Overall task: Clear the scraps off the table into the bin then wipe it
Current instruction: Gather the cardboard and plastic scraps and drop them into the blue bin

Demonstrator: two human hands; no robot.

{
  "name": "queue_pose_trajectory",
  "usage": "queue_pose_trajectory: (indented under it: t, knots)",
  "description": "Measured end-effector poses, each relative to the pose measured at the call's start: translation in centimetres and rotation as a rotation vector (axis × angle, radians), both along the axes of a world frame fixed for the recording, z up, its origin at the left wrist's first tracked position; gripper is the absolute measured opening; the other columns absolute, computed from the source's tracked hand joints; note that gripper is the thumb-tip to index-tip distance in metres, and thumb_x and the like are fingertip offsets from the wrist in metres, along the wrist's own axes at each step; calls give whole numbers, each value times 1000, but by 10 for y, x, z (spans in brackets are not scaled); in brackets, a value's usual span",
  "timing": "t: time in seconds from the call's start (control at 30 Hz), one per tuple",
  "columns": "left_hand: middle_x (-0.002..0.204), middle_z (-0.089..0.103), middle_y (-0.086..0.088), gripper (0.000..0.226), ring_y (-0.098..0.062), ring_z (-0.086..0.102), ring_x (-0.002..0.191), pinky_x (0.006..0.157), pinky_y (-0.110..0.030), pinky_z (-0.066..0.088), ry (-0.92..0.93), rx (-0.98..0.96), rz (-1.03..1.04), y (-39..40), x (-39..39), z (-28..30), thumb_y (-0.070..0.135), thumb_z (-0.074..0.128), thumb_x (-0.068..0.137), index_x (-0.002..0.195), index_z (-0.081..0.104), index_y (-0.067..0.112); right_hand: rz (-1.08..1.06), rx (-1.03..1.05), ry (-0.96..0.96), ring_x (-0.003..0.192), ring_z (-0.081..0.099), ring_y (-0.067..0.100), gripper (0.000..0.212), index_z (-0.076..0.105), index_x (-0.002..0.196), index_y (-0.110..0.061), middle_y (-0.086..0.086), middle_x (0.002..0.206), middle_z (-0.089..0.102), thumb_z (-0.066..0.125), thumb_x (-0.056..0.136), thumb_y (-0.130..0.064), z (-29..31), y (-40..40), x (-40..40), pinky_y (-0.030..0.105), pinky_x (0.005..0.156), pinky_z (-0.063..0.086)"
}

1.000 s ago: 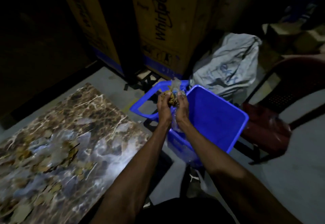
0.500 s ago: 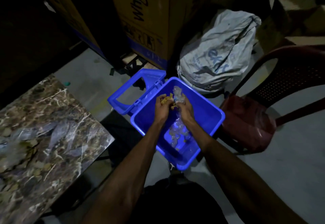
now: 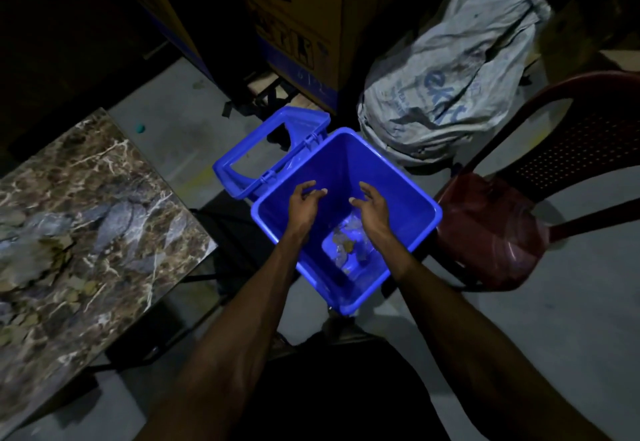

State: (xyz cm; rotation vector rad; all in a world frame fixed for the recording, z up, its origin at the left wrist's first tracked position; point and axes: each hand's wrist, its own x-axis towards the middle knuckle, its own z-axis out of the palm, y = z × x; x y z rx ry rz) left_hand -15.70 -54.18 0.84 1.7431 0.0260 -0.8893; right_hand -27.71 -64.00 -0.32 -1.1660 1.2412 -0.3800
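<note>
Two bare hands hang over the mouth of a blue bin (image 3: 408, 198) at the centre of the frame. Left hand (image 3: 304, 203) and right hand (image 3: 372, 207) are apart, fingers loosely spread and slightly curled, holding nothing. Scraps (image 3: 346, 245) lie at the bottom of the bin: a few small brownish bits mixed with crumpled clear plastic that catches pale glints of light. The bin is square-mouthed and bright blue, its walls narrowing downward, and its lid (image 3: 273, 150), an open blue frame, hangs off the upper left rim.

At the left of the frame stands the table (image 3: 114, 177), its top a brown marble pattern with white veins. More scraps (image 3: 45, 243) lie on it, dull brown leafy pieces and greyish plastic film, hard to tell from the pattern in the dim light.

Above the bin stands a large cardboard box (image 3: 294, 18) with a blue band. A grey sack (image 3: 450, 73) slumps at the upper right, and a dark red plastic chair (image 3: 491, 233) sits just right of the bin.
</note>
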Motion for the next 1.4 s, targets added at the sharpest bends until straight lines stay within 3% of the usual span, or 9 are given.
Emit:
queue_pose_trajectory:
  t: [0.17, 0.27, 0.4, 0.57, 0.73, 0.8, 0.93, 1.17, 1.4]
  knots:
    - [98, 70, 3, 30, -6, 65, 79, 67, -25, 48, 3, -30, 56, 30, -3, 2, 10, 71, 95, 124, 64, 9, 121, -53, -32, 128, 58, 25, 47, 62, 135, -1, 15, 138, 63, 69, 89, 7, 3, 28, 6, 9, 85, 47]
    - [104, 70, -2, 27, -11, 62, 80, 69, -26, 47, -12, -56, 100, 60, -4, 4, 11, 71, 95, 121, 65, 12, 214, -80, -60, 118, 58, 18, 42, 62, 133, 1, 14, 133, 64, 67, 92, 7, 11, 57, 15, 5, 83, 48]
    - [103, 69, -6, 27, -12, 62, 82, 70, -23, 48, -47, -85, 198, 119, -7, 8, 9, 71, 94, 121, 67, 7, 350, -116, -105, 114, 58, 18, 39, 62, 131, 3, 15, 127, 65, 66, 93, 7, 21, 109, 30, 6, 82, 48]
    - [86, 65, -1, 27, 10, 61, 65, 66, -11, 48, -129, -140, 360, 224, -24, 29, -7, 65, 93, 118, 62, 3, 586, -170, -175, 106, 62, 17, 39, 64, 127, 1, 10, 116, 67, 67, 89, -1, 35, 202, 47, 10, 86, 48]
    - [103, 67, -11, 29, -13, 64, 90, 71, -15, 50, -148, -162, 597, 353, -54, 38, 1, 66, 96, 124, 61, 6, 827, -216, -252, 103, 63, 17, 36, 63, 124, 0, 12, 117, 68, 67, 90, -9, 44, 310, 43, 11, 87, 48]
    - [107, 67, -9, 30, -13, 65, 92, 71, -14, 50, -145, -148, 689, 403, -72, 36, 5, 68, 97, 126, 61, 9, 916, -224, -260, 105, 64, 17, 37, 64, 125, -1, 14, 122, 69, 68, 91, -14, 44, 351, 39, 15, 90, 49]
    - [110, 69, -9, 29, -24, 68, 104, 91, -34, 54, -167, -81, 817, 482, -111, 30, 12, 72, 95, 121, 62, 20, 1087, -267, -252, 109, 64, 12, 30, 64, 129, -11, 8, 127, 67, 67, 100, -16, 42, 420, 29, 24, 94, 49]
    - [123, 65, -9, 37, -19, 63, 112, 94, -27, 48, -208, 38, 913, 555, -130, 43, 16, 68, 99, 134, 58, 12, 1321, -527, -244, 109, 62, 21, 30, 63, 128, -17, 3, 120, 58, 66, 100, -26, 48, 490, 48, 41, 99, 52]
    - [124, 64, -8, 36, -20, 63, 114, 92, -26, 48, -219, 100, 943, 594, -83, 33, 17, 69, 99, 133, 58, 16, 1426, -538, -242, 111, 59, 24, 31, 60, 129, -13, 4, 123, 56, 64, 102, -28, 44, 550, 101, 40, 95, 50]
